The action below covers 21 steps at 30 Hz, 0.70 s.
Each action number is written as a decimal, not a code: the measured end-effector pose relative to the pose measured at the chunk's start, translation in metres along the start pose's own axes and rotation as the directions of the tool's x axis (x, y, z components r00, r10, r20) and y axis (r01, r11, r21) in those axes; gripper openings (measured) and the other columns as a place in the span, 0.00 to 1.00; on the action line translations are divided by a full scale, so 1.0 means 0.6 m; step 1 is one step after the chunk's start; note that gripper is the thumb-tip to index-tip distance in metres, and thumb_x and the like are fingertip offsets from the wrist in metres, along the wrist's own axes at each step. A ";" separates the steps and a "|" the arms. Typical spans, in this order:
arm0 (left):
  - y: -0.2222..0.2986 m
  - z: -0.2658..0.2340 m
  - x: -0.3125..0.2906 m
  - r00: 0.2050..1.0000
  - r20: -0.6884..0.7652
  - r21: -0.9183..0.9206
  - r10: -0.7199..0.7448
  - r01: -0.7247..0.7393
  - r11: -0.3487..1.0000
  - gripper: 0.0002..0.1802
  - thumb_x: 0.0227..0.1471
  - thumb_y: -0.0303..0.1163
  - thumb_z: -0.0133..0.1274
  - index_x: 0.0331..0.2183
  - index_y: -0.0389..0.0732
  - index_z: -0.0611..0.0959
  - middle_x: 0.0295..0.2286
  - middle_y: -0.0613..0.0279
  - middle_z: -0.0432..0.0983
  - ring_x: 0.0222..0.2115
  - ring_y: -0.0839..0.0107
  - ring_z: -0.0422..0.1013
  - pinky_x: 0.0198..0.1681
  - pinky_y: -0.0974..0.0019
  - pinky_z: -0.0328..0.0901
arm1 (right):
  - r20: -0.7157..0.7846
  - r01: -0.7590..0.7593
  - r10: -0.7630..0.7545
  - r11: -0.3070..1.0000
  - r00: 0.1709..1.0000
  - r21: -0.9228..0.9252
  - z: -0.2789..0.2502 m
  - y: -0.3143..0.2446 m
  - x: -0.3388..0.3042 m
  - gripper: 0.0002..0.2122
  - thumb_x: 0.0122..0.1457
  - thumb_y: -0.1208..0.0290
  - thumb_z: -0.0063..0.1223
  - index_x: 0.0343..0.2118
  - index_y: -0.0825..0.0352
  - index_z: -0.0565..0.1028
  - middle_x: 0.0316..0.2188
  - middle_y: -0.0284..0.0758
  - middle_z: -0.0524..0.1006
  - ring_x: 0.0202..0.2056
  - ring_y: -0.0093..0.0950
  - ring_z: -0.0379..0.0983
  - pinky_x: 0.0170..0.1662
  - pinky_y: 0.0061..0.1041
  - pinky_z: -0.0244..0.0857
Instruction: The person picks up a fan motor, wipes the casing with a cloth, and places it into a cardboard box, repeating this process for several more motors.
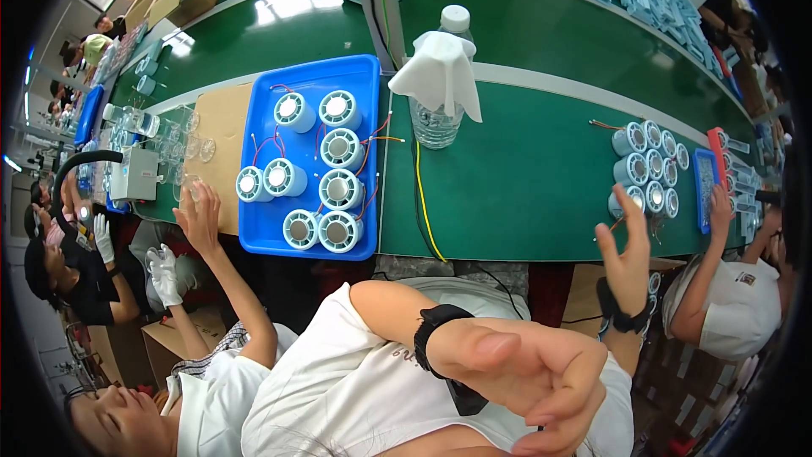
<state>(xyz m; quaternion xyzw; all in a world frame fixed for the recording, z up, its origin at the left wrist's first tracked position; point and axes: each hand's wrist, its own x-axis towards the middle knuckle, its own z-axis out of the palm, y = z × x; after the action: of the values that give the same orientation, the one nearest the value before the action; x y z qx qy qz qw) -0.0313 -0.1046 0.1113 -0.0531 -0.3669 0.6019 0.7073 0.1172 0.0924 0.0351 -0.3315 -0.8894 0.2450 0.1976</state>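
Note:
My left hand [533,364] is raised close in front of my chest, wrist in a black band. Its fingers are loosely bent, thumb apart from them, and I see nothing held in it. My right hand [626,258] reaches over the table's near edge with thumb and fingers spread, nothing in it. Just beyond its fingertips stands a cluster of light-blue round housings [630,171] with silver discs and thin wires. A blue tray [370,76] left of centre bears several similar light-blue housings [341,148] with red and dark wires.
A clear bottle [437,127] draped with a white cloth [440,72] stands near a metal post [372,8]. Yellow and black cables cross the green table [507,195]. At left, a co-worker's hand [200,218] touches cardboard [222,131]. Light-blue parts [626,0] are heaped far right.

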 end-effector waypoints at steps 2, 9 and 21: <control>0.038 -0.012 0.025 0.961 0.210 0.411 -0.180 0.080 0.908 0.37 0.57 0.64 0.35 0.36 0.33 0.66 0.35 0.45 0.67 0.37 0.61 0.67 0.41 0.61 0.65 | 0.074 0.043 -0.050 0.994 0.996 0.099 0.040 0.000 -0.004 0.21 0.61 0.74 0.48 0.57 0.71 0.64 0.54 0.41 0.68 0.54 0.30 0.65 0.57 0.27 0.56; 0.062 -0.047 0.018 0.852 0.450 0.563 -0.268 -0.038 0.825 0.36 0.56 0.63 0.39 0.38 0.33 0.68 0.35 0.46 0.70 0.39 0.57 0.68 0.41 0.59 0.65 | 0.294 -0.354 0.211 0.701 0.932 0.619 0.161 0.063 -0.022 0.18 0.64 0.73 0.46 0.56 0.70 0.65 0.41 0.36 0.75 0.37 0.20 0.72 0.41 0.16 0.65; 0.174 -0.212 -0.061 0.937 0.267 0.010 0.225 0.231 -0.973 0.20 0.49 0.34 0.56 0.44 0.38 0.74 0.44 0.52 0.70 0.50 0.54 0.64 0.55 0.49 0.55 | 0.197 -0.278 0.249 0.356 0.948 0.892 0.171 0.138 -0.026 0.15 0.65 0.71 0.45 0.52 0.72 0.68 0.32 0.37 0.74 0.24 0.18 0.69 0.22 0.16 0.64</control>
<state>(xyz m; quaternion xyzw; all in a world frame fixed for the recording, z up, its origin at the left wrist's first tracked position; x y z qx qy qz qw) -0.0423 -0.0624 -0.0515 -0.5774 -0.6855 -0.4435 -0.0061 0.1160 0.1053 -0.0974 -0.3042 -0.5485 0.7221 0.2919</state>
